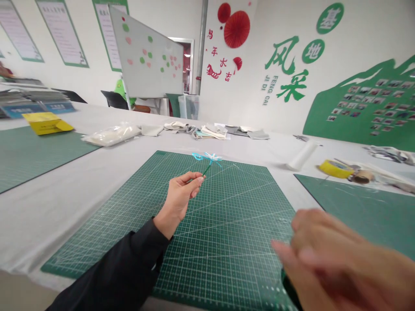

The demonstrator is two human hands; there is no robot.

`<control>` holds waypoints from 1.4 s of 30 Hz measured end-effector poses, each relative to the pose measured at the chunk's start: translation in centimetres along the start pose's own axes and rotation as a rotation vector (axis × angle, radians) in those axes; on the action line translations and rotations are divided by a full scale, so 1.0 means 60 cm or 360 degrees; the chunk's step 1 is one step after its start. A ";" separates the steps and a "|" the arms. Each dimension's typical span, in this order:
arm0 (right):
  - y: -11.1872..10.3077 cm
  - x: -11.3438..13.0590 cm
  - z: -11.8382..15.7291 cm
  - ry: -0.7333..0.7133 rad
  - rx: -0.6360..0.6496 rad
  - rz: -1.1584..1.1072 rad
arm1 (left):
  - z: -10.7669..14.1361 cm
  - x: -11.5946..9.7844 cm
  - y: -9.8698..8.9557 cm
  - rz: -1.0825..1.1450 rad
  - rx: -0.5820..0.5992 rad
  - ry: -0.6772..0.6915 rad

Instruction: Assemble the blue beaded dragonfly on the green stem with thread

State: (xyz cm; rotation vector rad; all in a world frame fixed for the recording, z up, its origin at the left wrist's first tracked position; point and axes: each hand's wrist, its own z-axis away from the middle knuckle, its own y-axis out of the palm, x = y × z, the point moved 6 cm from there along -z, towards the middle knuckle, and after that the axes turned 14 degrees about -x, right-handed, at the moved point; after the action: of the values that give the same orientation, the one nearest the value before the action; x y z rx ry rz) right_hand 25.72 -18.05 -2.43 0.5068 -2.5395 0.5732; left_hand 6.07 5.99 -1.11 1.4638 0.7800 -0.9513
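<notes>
Item 1: left hand (183, 194), black sleeve (119, 263) at the wrist, raised above a green cutting mat (233, 224); fingers curled closed around a thin green stem (206, 171), with no gap showing at the grip.

Item 2: small blue-and-white pipe-cleaner flower (207, 158), held up on that stem, just above the fingers and over the far part of the mat; loops and spiky ends splayed, stem tilted away from the hand.

Item 3: right hand (327, 259), low at the near right corner of the mat, well apart from the flower; heavily blurred, fingers bunched together, hold on anything impossible to tell.

Item 4: white bench (48, 224) under the mat, carrying further green mats (39, 155) (366, 216) to either side; yellow tape roll (335, 169) and white paper roll (301, 156) towards the right; folded fabric pieces (214, 131) along the far side; clear plastic bag of white material (112, 134) beside them; yellow packet (47, 123) on the left-hand mat
</notes>
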 end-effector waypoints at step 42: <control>0.224 0.089 -0.138 0.0204 0.0077 -0.0166 | 0.035 0.020 0.031 0.0096 0.0239 -0.0237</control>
State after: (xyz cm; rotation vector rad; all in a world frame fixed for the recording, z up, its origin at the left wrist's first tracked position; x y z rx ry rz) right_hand 18.44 -4.06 2.95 0.5967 -2.3677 0.6102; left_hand 7.97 3.62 -1.34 1.5175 0.5627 -1.0779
